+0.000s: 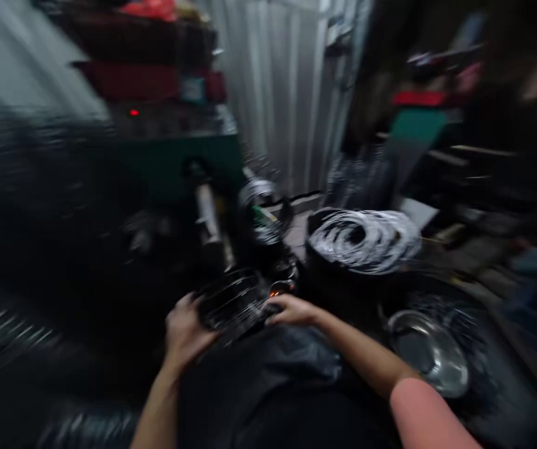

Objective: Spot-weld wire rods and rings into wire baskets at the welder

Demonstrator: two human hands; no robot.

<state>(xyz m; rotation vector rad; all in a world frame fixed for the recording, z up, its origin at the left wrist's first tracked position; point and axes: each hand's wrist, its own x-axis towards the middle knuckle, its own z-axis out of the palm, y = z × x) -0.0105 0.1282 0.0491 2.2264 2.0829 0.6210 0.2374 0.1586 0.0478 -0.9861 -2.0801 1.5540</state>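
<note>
A dark round container (233, 302) with shiny thin pieces in it is in front of my body, low in the centre. My left hand (188, 327) is closed round its left rim, thumb toward the near side. At the opposite rim my right hand (289, 310) has its fingers wrapped over the edge. Just beyond the right hand, small orange glints show in a dark round object (283, 288). Motion blur hides the finer detail of the fingers and the contents.
A green machine (179, 162) with a red light stands ahead on the left. Coiled pale wire (366, 240) lies on a dark tub to the right. Nearer, a metal bowl (430, 352) rests on a dark surface. Corrugated metal sheeting (282, 93) rises behind.
</note>
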